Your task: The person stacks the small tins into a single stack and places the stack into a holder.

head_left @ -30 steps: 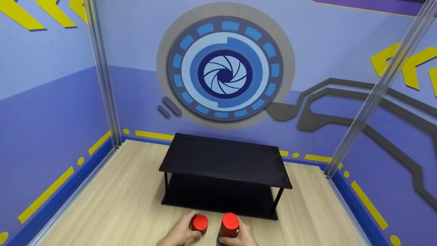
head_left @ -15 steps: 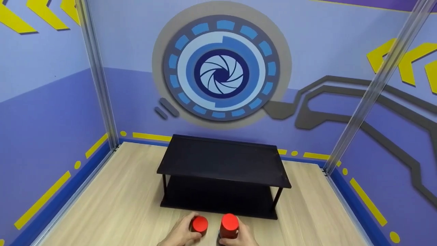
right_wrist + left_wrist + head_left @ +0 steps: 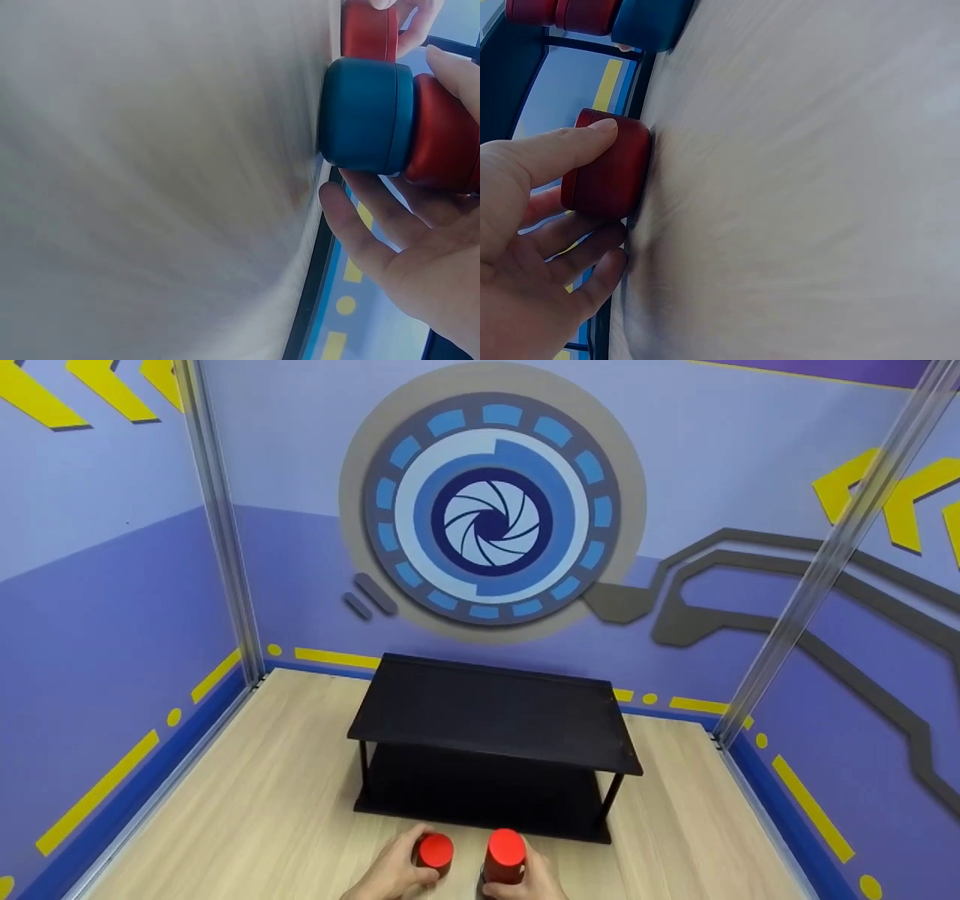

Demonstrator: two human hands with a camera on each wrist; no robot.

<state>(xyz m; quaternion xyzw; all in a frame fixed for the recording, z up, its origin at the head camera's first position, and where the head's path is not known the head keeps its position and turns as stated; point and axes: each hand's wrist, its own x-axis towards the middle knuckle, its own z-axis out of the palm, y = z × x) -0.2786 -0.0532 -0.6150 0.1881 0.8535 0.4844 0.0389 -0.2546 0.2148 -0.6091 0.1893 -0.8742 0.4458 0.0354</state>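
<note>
In the head view my left hand (image 3: pixel 391 871) holds a small round red canister (image 3: pixel 435 851) at the table's front. The left wrist view has its thumb on the near side of that canister (image 3: pixel 606 169), with the fingers round the far side. The canister stands upright on the wood-grain table. To its right, my right hand (image 3: pixel 538 876) grips another red canister (image 3: pixel 506 851). That one sits on top of a blue canister (image 3: pixel 364 115), as the right wrist view shows. The blue one's base is right at the tabletop, and the two canisters form an upright stack.
A black two-tier shelf (image 3: pixel 487 709) stands just beyond both hands, its lower board (image 3: pixel 480 795) close to the canisters. Purple-blue printed panels (image 3: pixel 300 577) and metal posts (image 3: pixel 225 525) enclose the wooden table (image 3: pixel 247 780) at the back and sides.
My left hand has shifted slightly left with its red canister, widening the gap to the stack a little. The right hand and its stack stay in place.
</note>
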